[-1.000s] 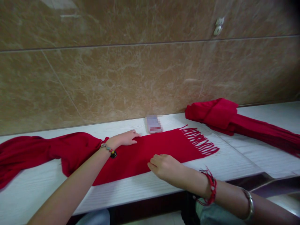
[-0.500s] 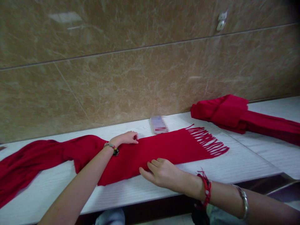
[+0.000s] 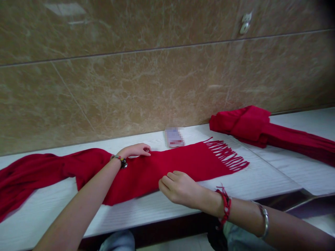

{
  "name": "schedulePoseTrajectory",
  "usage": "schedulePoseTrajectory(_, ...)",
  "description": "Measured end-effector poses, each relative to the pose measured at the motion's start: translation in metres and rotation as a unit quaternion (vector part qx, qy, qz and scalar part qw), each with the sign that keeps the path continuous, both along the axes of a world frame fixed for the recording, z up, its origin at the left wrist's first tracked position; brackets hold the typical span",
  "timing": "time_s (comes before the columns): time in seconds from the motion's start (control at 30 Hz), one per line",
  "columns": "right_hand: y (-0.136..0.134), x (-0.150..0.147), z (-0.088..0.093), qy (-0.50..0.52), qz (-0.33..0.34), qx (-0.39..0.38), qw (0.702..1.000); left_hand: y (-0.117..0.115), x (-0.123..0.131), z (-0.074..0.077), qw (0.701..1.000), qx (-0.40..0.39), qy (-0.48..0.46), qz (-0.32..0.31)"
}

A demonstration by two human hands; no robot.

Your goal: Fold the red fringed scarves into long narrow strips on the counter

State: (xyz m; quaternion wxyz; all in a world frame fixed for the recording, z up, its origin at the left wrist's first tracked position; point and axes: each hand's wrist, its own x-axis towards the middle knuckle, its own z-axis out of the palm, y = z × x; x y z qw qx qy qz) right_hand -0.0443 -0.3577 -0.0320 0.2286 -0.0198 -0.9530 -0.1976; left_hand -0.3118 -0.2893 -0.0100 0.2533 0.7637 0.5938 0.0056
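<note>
Red scarf (image 3: 183, 158) lay across the table edge to edge with both hands at it

The scarf was on the pale table (image 3: 157, 209), spread fairly flat in front of the person, its fringe (image 3: 227, 157) pointing right. The left hand (image 3: 136, 150) was at the far edge, thumb and fingers drawn together; the cloth rose to the fingertips, so it seemed to have that edge pinched. The right hand (image 3: 179, 188) was curled into a loose fist over the near edge; its fingertips were turned out of sight, and whether they had cloth between them could not be told.

The scarf looked light, soft and limp, likely to sag or crease wherever nothing supported it, and hardly fragile apart from strands that might tangle. The two long edges, opposite each other, seemed the best hold; the fringe would make a poor one.

The left forearm hid where the flat part met the gathered cloth (image 3: 47, 169), so whether they were one piece was unclear. That cloth ran out of view at left, as did the second scarf (image 3: 238, 125) at right. A pale item (image 3: 174, 137) behind the scarf was too blurred to identify.
</note>
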Motion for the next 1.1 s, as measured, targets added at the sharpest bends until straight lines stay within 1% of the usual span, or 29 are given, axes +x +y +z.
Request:
schedulePoseTrajectory(0.17, 0.002, 0.009, 0.007, 0.019, -0.037, 0.009, 0.999, 0.003, 0.003, 0.000, 0.996, -0.017, -0.088, 0.028)
schedulePoseTrajectory(0.27, 0.001, 0.013, 0.009, 0.030, -0.057, 0.014, 0.998, 0.004, 0.009, 0.004, 0.985, -0.004, -0.159, 0.060)
schedulePoseTrajectory(0.47, -0.003, 0.022, 0.021, 0.044, -0.095, 0.018, 0.994, 0.005, 0.031, 0.022, 0.940, 0.040, -0.314, 0.125)
schedulePoseTrajectory(0.6, -0.002, 0.038, 0.034, 0.052, -0.131, 0.040, 0.989, 0.011, 0.051, 0.034, 0.901, 0.020, -0.405, 0.154)
schedulePoseTrajectory(0.7, 0.003, 0.057, 0.045, 0.053, -0.167, 0.070, 0.982, 0.022, 0.069, 0.041, 0.878, 0.015, -0.451, 0.162)
schedulePoseTrajectory(0.87, 0.018, 0.097, 0.059, 0.006, -0.197, 0.089, 0.976, 0.051, 0.111, 0.046, 0.858, -0.003, -0.494, 0.139)
schedulePoseTrajectory(0.97, 0.031, 0.122, 0.060, -0.039, -0.220, 0.071, 0.972, 0.071, 0.139, 0.042, 0.854, -0.020, -0.502, 0.138)
schedulePoseTrajectory(1.1, 0.051, 0.149, 0.053, -0.095, -0.280, 0.013, 0.955, 0.095, 0.174, 0.028, 0.865, -0.040, -0.471, 0.166)
